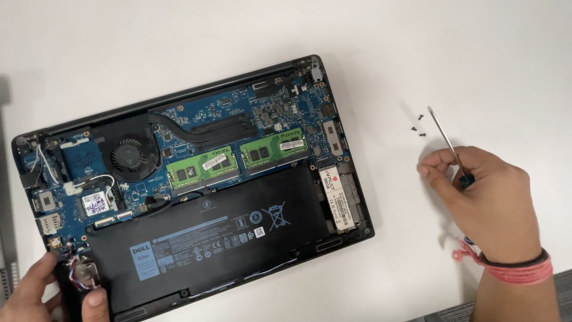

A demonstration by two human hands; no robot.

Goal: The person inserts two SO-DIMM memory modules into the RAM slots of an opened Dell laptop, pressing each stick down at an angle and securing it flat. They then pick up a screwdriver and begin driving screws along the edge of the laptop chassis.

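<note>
Right hand (485, 197) curled shut round screwdriver (448, 145), tip up nr 3 loose screws (419, 126) on white table (465, 53). Left hand (44, 292) pinches btm-left corner of opened laptop (196, 191), by battery (202, 238).

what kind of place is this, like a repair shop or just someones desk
Probably a repair or tinkering desk, though I can't tell shop from home: an opened laptop lies on a plain white table, loose screws beside it, a screwdriver in the right hand.

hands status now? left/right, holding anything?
Left hand: grip on the open laptop's bottom-left corner, thumb on top.
Right hand: closed on a screwdriver, beside loose screws.
</note>
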